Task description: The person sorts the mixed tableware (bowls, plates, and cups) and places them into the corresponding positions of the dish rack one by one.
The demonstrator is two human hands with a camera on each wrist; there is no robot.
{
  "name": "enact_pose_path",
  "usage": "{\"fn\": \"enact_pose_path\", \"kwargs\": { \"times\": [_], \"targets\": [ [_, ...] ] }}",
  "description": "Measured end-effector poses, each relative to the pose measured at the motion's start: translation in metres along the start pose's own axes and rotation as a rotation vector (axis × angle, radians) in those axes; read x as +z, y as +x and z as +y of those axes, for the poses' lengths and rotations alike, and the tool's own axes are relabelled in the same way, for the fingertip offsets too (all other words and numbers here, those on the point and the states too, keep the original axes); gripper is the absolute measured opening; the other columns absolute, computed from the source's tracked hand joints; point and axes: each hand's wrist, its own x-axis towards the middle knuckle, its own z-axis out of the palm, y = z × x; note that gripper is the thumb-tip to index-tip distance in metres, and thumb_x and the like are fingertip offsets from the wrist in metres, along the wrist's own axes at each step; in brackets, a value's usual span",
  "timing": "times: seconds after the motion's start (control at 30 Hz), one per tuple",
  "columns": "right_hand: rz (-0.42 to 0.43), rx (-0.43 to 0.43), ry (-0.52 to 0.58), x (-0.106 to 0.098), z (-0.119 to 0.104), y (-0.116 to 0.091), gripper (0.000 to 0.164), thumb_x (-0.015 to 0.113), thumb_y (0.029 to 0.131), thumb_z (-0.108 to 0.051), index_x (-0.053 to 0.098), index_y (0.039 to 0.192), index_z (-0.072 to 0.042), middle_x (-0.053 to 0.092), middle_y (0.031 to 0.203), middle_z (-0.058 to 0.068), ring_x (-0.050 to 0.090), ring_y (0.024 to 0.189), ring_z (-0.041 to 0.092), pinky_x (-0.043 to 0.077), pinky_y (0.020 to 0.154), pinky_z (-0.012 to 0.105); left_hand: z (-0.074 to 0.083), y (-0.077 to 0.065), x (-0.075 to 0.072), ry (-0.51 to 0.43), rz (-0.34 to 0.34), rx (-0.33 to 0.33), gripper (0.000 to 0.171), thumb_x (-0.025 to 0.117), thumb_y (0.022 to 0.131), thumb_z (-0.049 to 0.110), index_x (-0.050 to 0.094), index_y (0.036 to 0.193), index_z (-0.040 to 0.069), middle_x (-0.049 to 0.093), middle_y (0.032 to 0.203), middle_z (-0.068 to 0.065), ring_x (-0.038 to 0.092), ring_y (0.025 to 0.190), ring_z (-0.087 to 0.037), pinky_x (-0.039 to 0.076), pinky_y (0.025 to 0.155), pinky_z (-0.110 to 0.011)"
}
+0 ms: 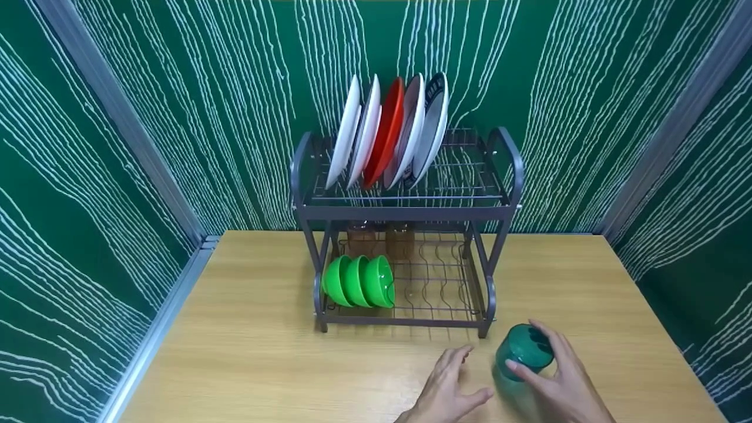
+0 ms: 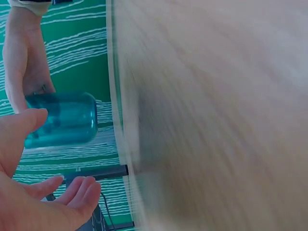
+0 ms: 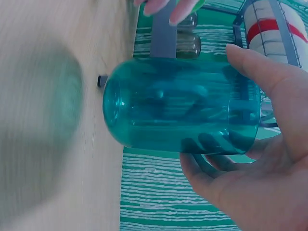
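A translucent teal drinking glass point(image 1: 523, 352) is at the right front, its mouth facing up. My right hand point(image 1: 565, 376) grips it from the right, the thumb near its rim and the fingers round the far side. In the right wrist view, a gap shows between the base of the glass point(image 3: 178, 106) and the tabletop, where its greenish shadow falls. To the left of the glass, my left hand point(image 1: 445, 388) holds nothing, with thumb and fingers spread apart. The left wrist view shows the left hand's fingers point(image 2: 82, 192) loosely bent and apart from the glass.
A two-tier dish rack point(image 1: 405, 212) stands behind the hands. Its upper tier bears several upright plates, one a red plate point(image 1: 388, 135). Three nested green bowls point(image 1: 352, 282) lie tilted at the lower left, before two brownish glasses point(image 1: 399, 241). Green patterned walls enclose the wooden table point(image 1: 247, 352).
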Motion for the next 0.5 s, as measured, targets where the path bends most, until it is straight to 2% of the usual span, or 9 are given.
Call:
{"fn": "enact_pose_path", "kwargs": {
  "times": [0.23,0.37,0.5],
  "targets": [
    [-0.021,-0.047,0.029,0.012,-0.01,-0.009,0.099,0.07,0.075,-0.059,0.015,0.15,-0.024,0.023,0.148,0.021,0.032,0.127,0.047,0.03,0.094,0.07,0.005,0.002,0.008,0.0,-0.021,-0.039,0.084,0.07,0.077,0.056,0.029,0.145,0.03,0.041,0.137,0.005,0.045,0.121,-0.013,0.048,0.093,-0.034],
    [0.007,-0.131,0.028,0.02,-0.014,-0.015,0.092,0.073,0.075,-0.053,0.024,0.147,-0.023,0.033,0.144,0.018,0.04,0.124,0.042,0.034,0.095,0.068,0.007,0.002,0.011,0.001,-0.023,-0.057,0.088,0.074,0.075,0.053,0.028,0.146,0.028,0.038,0.137,0.005,0.044,0.123,-0.016,0.047,0.094,-0.037],
    [0.01,-0.182,0.04,0.028,-0.018,-0.021,0.089,0.076,0.074,-0.051,0.029,0.144,-0.022,0.038,0.14,0.014,0.043,0.123,0.038,0.035,0.095,0.066,0.007,0.002,0.013,-0.012,-0.011,-0.046,0.091,0.077,0.072,0.05,0.027,0.145,0.028,0.038,0.137,0.005,0.046,0.121,-0.016,0.048,0.093,-0.036]
  ]
}}
